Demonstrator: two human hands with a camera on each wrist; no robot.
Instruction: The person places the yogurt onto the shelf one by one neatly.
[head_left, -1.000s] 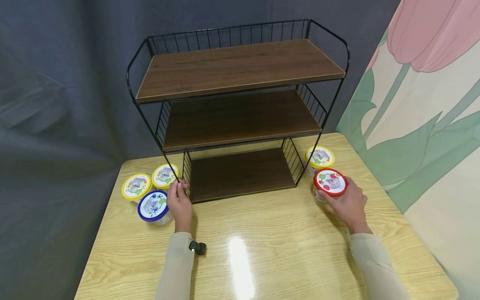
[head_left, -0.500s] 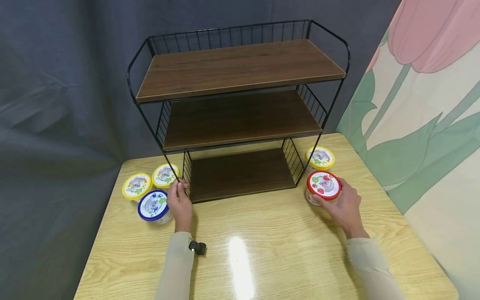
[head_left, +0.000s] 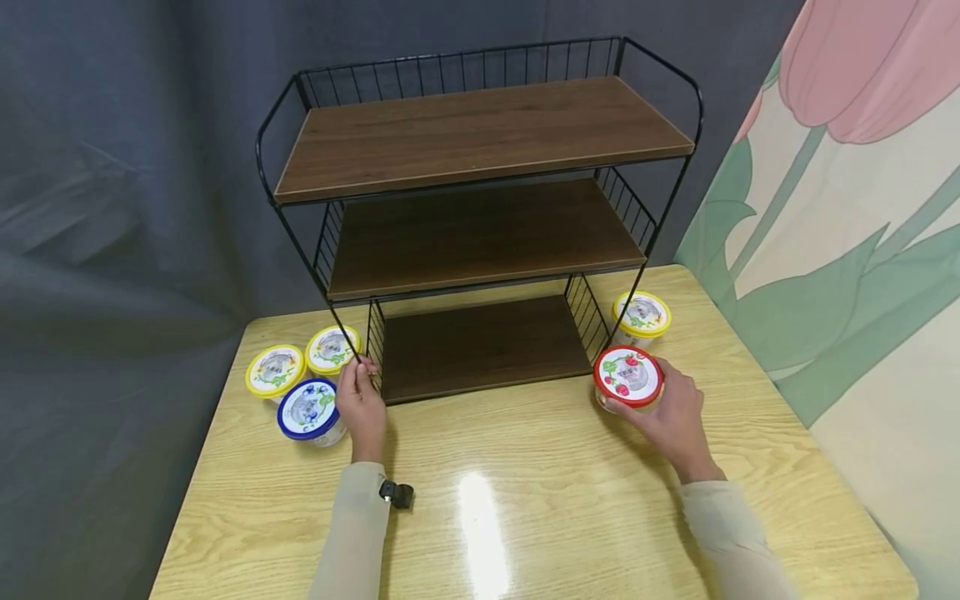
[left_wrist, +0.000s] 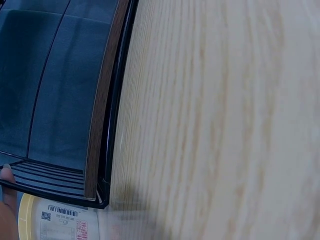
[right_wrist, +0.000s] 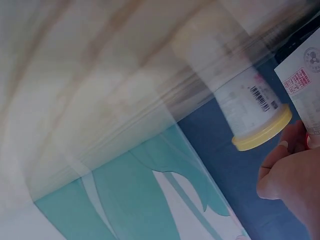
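Note:
My right hand (head_left: 675,423) grips a round tub with a red lid (head_left: 628,376) by its side, just in front of the rack's right front post. In the right wrist view that tub's pale printed wall (right_wrist: 306,82) shows at the right edge, beside my fingers. My left hand (head_left: 362,410) pinches the left front post of the black wire rack (head_left: 341,332), low down. Part of that hand (left_wrist: 7,212) appears in the left wrist view against the rack's wire side. A blue-lidded tub (head_left: 307,408) stands just left of my left hand, close to it.
Two yellow-lidded tubs (head_left: 274,370) stand left of the rack, behind the blue-lidded one. Another yellow-lidded tub (head_left: 643,315) stands right of the rack, behind the red-lidded tub. Three dark wooden shelves (head_left: 487,237) span the rack on the light wooden table (head_left: 555,467).
My right hand has moved left with the red-lidded tub, from beyond the rack's right post to just in front of it. My left hand has stayed on the left post.

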